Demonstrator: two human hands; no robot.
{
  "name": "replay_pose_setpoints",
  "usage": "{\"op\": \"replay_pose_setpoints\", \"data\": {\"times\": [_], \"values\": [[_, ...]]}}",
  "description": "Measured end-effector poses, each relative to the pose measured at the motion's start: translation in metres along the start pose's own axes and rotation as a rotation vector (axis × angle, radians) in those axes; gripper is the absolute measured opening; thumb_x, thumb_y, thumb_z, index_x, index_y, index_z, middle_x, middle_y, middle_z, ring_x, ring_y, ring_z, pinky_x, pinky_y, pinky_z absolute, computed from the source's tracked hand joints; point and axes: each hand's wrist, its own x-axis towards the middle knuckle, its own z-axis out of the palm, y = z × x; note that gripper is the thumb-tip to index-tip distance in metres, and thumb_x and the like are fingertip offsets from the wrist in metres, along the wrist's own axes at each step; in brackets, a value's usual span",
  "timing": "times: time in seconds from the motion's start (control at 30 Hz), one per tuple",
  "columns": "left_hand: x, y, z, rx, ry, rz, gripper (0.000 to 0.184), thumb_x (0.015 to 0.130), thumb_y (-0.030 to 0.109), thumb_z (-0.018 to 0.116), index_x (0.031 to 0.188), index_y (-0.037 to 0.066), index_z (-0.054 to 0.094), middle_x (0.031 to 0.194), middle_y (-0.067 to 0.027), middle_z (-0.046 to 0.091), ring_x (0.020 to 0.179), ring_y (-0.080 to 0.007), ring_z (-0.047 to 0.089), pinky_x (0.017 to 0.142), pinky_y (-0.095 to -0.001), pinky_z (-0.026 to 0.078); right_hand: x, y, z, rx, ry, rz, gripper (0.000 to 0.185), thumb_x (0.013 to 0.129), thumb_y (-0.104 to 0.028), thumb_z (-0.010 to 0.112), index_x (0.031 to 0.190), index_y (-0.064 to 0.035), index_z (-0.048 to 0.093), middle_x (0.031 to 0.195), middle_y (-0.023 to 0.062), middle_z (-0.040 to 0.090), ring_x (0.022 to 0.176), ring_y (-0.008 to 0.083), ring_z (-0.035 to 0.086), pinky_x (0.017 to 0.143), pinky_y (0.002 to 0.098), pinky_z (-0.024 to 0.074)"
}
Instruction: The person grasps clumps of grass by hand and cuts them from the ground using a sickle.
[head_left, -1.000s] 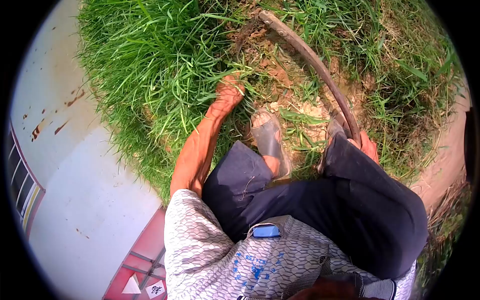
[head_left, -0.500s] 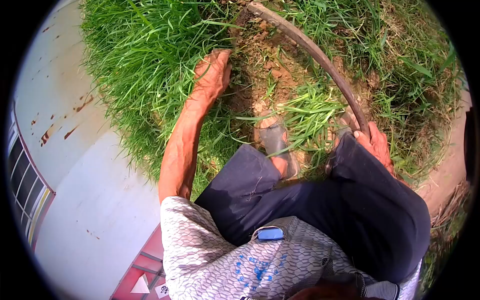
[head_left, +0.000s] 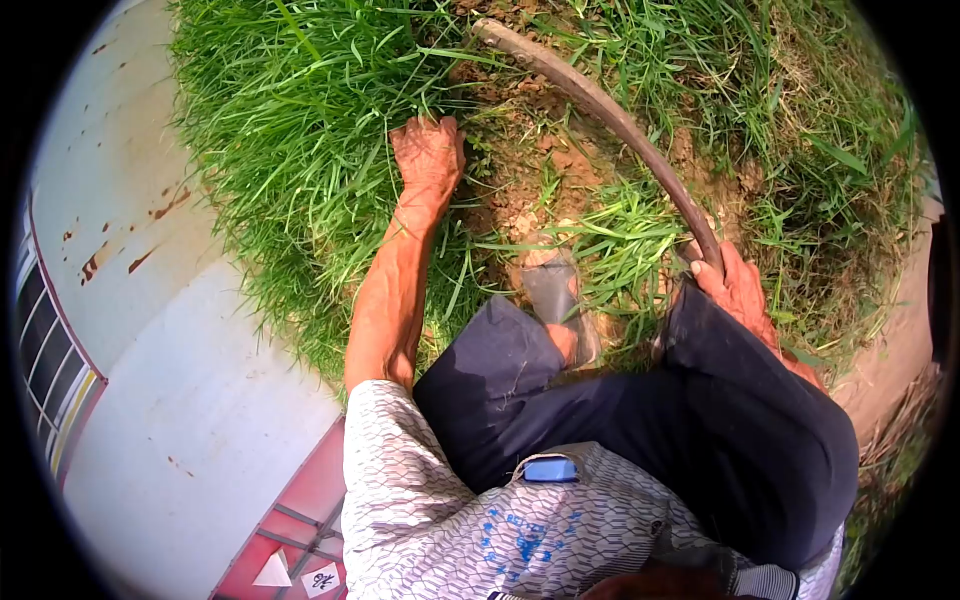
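Note:
My left hand is closed on a clump of long green grass, low at the edge of the dense patch; its fingertips are hidden among the blades. My right hand wraps around the near end of a curved wooden handle, beside my right knee. The handle arcs forward and left over bare soil, its far end close to the grass ahead of my left hand. Whatever tool head it carries is hidden. A loose bunch of cut-looking grass lies on the ground between my feet.
Bare brown soil runs between the tall grass and the shorter weeds on the right. My left shoe stands on that strip. A pale, rust-stained surface borders the grass on the left.
My left hand has come slightly nearer and stays closed among the grass. The handle's far end has shifted left and nearer; the dark, soil-covered part seen there before is now hidden.

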Motion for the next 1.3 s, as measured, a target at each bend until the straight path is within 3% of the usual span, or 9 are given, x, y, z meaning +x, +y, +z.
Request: {"op": "replay_pose_setpoints", "data": {"times": [0.27,0.4,0.47,0.53,0.6,0.67,0.93,1.17,1.3], "values": [[0.012,0.005,0.008,0.166,-0.165,-0.045,0.011,0.078,0.017,0.063,0.084,0.007,0.062,0.089,-0.0147,0.062,0.078,-0.0358,0.061,0.061,-0.051,0.046,0.006,0.017,0.0,-0.009,-0.014,0.077,0.037,0.092,-0.034,0.055,0.11,-0.002,0.057,0.073,0.0144,0.054,0.066,0.0261,0.051,0.065,0.0395,0.0406],[0.001,0.023,-0.042,-0.272,-0.748,0.379,0.017,0.084,0.02,0.063,0.091,0.004,0.06,0.087,-0.0159,0.061,0.086,-0.0375,0.06,0.071,-0.0484,0.047,0.006,0.017,0.002,0.053,0.027,0.051,0.036,0.089,-0.034,0.058,0.106,-0.0028,0.058,0.072,0.017,0.057,0.064,0.029,0.054,0.065,0.0432,0.0432],[-0.043,0.024,-0.053,-0.626,-0.586,0.447,0.024,0.091,0.025,0.06,0.095,0.002,0.054,0.086,-0.0163,0.057,0.086,-0.039,0.057,0.071,-0.046,0.045,0.008,0.015,0.002,0.05,0.022,0.059,0.035,0.09,-0.034,0.058,0.106,-0.003,0.058,0.073,0.0165,0.057,0.066,0.0282,0.054,0.066,0.0426,0.0432],[-0.064,0.014,-0.078,-0.672,-0.77,0.338,0.026,0.095,0.028,0.058,0.095,0.003,0.054,0.077,-0.0088,0.055,0.078,-0.0294,0.057,0.066,-0.0393,0.044,0.01,0.013,0.003,0.034,-0.01,0.116,0.033,0.091,-0.032,0.056,0.107,-0.0034,0.059,0.077,0.0146,0.059,0.069,0.0262,0.055,0.068,0.0418,0.0434],[-0.091,-0.011,-0.108,-1.173,-0.955,-0.256,0.025,0.096,0.032,0.058,0.096,0.007,0.056,0.07,0.0008,0.049,0.065,-0.0134,0.049,0.057,-0.0285,0.038,0.011,0.012,0.006,0.047,-0.015,0.111,0.033,0.092,-0.032,0.056,0.108,-0.0033,0.06,0.078,0.0138,0.059,0.07,0.0259,0.054,0.069,0.0413,0.0435],[-0.105,-0.044,-0.152,-1.334,-0.92,-0.693,0.027,0.093,0.036,0.063,0.101,0.01,0.059,0.068,0.0076,0.046,0.058,-0.0027,0.037,0.05,-0.0211,0.028,0.014,0.02,0.013,0.055,-0.02,0.1,0.033,0.093,-0.032,0.055,0.109,-0.0031,0.06,0.08,0.0131,0.06,0.07,0.0256,0.054,0.069,0.0408,0.0437],[-0.204,-0.138,-0.136,-1.291,-0.087,-1.038,0.021,0.095,0.026,0.057,0.099,0.008,0.065,0.062,0.0078,0.046,0.051,-0.0037,0.035,0.049,-0.0207,0.028,0.009,0.026,0.005,0.092,-0.01,0.06,0.034,0.089,-0.027,0.065,0.11,-0.0002,0.061,0.078,0.001,0.057,0.07,0.0094,0.049,0.063,0.0286,0.0417],[-0.15,-0.085,0.0,-1.295,0.112,-0.717,0.034,0.099,0.032,0.049,0.113,0.005,0.063,0.094,-0.0091,0.068,0.078,-0.0219,0.058,0.074,-0.0342,0.047,-0.014,0.001,-0.04,-0.183,0.006,0.064,0.034,0.086,-0.034,0.065,0.097,-0.0019,0.058,0.067,0.0047,0.047,0.064,0.0189,0.044,0.062,0.0367,0.0391],[-0.108,0.014,-0.027,-0.733,0.029,-0.429,0.036,0.094,0.032,0.053,0.118,0.008,0.063,0.125,-0.0182,0.058,0.113,-0.0344,0.052,0.094,-0.0462,0.04,-0.018,-0.011,-0.058,-0.177,-0.022,0.226,0.028,0.086,-0.03,0.062,0.089,-0.0046,0.051,0.064,0.0016,0.045,0.057,0.0147,0.044,0.055,0.0329,0.0392]]}}
